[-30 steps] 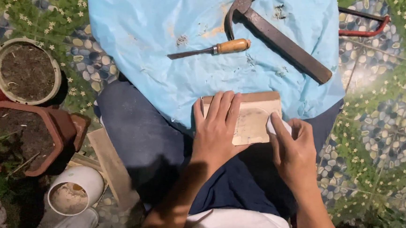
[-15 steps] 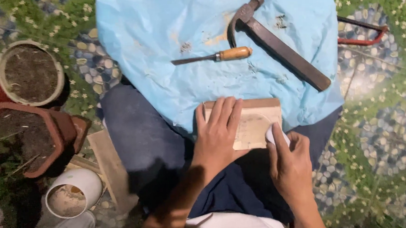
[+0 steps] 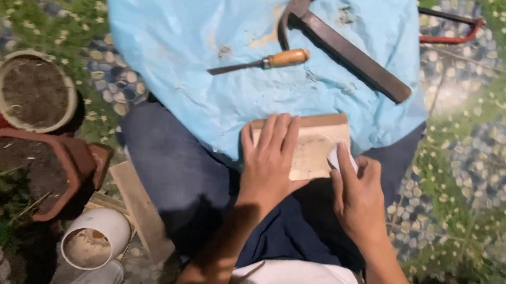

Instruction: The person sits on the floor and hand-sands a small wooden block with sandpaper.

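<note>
A small tan wooden block (image 3: 317, 141) lies at the near edge of a light blue sheet (image 3: 201, 57), over my lap. My left hand (image 3: 269, 161) lies flat on the block's left half and presses it down. My right hand (image 3: 356, 197) is at the block's lower right corner, fingers closed on a small white piece (image 3: 343, 156) that rests against the wood. Farther back on the sheet lie a chisel with a wooden handle (image 3: 263, 61) and a dark metal claw hammer (image 3: 340, 40).
A red-framed hacksaw (image 3: 454, 27) lies on the pebble-patterned floor at the right. On the left stand soil-filled pots (image 3: 30, 91), a brown planter (image 3: 26, 173), white pipe pieces (image 3: 92, 242) and a wooden plank (image 3: 140, 207).
My right hand with the white piece has shifted slightly left along the block's lower right corner. The left hand stays pressed on the block. The view wobbles a little.
</note>
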